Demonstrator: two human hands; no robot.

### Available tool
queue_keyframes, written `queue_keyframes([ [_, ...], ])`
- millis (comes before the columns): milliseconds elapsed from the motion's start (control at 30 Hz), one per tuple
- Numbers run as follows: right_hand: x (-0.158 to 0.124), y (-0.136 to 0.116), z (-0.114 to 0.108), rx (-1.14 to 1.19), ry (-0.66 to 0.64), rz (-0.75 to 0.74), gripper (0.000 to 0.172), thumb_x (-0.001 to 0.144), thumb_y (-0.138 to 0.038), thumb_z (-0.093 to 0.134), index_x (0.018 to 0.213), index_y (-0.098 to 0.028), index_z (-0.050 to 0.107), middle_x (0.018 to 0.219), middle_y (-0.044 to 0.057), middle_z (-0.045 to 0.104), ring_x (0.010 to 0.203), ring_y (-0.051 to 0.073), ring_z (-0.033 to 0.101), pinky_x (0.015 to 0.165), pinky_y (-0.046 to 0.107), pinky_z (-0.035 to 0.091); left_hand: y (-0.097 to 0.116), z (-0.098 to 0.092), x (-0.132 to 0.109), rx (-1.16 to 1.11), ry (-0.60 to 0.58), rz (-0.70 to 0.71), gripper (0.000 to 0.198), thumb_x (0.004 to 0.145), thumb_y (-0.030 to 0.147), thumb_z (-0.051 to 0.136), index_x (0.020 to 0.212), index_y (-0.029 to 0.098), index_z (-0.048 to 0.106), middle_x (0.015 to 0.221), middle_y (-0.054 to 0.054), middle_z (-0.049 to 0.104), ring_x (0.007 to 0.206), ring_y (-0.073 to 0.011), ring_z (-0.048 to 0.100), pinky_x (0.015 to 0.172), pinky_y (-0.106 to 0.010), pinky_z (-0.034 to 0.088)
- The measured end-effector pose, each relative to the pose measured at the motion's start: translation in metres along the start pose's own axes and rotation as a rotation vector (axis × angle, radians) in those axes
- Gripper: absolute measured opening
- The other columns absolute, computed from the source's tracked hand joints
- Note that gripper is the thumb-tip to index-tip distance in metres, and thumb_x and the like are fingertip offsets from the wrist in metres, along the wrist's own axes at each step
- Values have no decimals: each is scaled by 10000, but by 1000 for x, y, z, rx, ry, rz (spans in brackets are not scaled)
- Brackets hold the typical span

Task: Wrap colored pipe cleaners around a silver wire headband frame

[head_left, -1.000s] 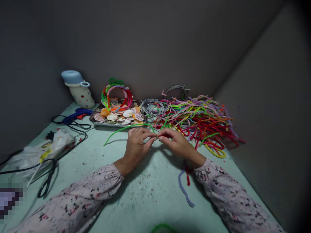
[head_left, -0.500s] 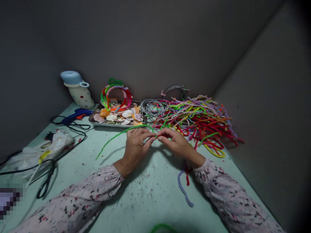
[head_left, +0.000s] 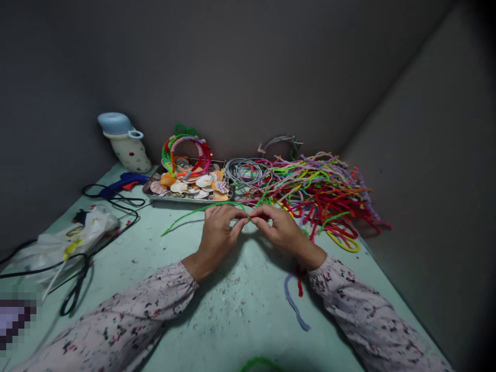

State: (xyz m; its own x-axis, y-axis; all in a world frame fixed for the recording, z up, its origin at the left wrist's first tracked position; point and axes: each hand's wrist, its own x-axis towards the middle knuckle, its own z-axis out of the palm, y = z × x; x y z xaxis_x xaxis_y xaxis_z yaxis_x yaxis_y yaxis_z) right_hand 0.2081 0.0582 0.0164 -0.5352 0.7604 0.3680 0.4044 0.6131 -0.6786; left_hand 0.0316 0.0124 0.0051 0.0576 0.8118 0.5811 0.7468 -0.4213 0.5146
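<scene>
My left hand (head_left: 221,231) and my right hand (head_left: 278,227) meet fingertip to fingertip above the middle of the table. Both are closed in a pinch on a green pipe cleaner (head_left: 186,215), whose long free end trails out to the left behind my left hand. A bit of red shows between the fingers of my right hand; what it belongs to is mostly hidden. Under my right wrist, a lilac pipe cleaner (head_left: 293,305) and a red one (head_left: 300,287) lie on the table.
Behind my hands stands a metal tray (head_left: 186,202) of seashells with colourful fuzzy hoops (head_left: 186,139). Coiled grey wire (head_left: 244,173) and a heap of pipe cleaners (head_left: 325,186) lie to its right. Leftward are a bottle (head_left: 129,150), a blue glue gun (head_left: 123,182), black cable (head_left: 77,289) and a plastic bag (head_left: 95,227).
The green pipe cleaner's free end has swung up and slightly right, nearer the tray. Both hands keep almost the same place and pinch.
</scene>
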Motion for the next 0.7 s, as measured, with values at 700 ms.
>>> queue_keyframes([
  [700, 0, 1, -1, -45, -8, -33, 78, 866, -160, 567, 891, -195, 632, 857, 24, 658, 815, 163, 591, 749, 303, 445, -3, -1, 2, 10, -119, -12, 93, 890, 285, 586, 889, 212, 643, 888, -9, 680, 864, -183, 580, 871, -369, 360],
])
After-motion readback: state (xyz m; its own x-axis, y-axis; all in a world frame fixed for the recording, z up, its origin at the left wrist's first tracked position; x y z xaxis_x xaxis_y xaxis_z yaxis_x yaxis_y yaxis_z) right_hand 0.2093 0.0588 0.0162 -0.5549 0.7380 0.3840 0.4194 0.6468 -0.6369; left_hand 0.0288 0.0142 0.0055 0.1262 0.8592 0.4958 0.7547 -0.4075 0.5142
